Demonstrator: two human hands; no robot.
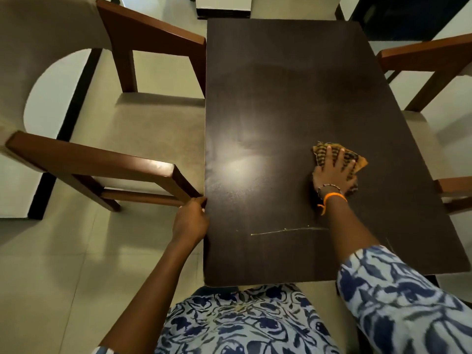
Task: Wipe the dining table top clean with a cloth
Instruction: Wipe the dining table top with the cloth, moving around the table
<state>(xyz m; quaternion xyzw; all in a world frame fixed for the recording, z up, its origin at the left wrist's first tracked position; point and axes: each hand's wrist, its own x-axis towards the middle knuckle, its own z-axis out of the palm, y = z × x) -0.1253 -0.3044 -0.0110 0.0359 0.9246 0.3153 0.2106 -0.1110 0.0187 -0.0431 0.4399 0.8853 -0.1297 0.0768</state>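
Observation:
The dark brown dining table top [281, 98] fills the middle of the view. My right hand [333, 172] lies flat, fingers spread, on an orange and black striped cloth [358, 160], pressing it onto the right half of the table. My left hand [190, 221] curls over the table's left edge near the front. A thin pale streak [288, 230] of dirt runs across the wood just in front of my right wrist. A lighter smear shows around the table's centre.
A wooden armchair [102, 162] with a beige seat stands close against the table's left side. Another such chair [434, 62] stands on the right. A third beige seat [314, 292] lies under the near edge by my body. Pale tile floor surrounds everything.

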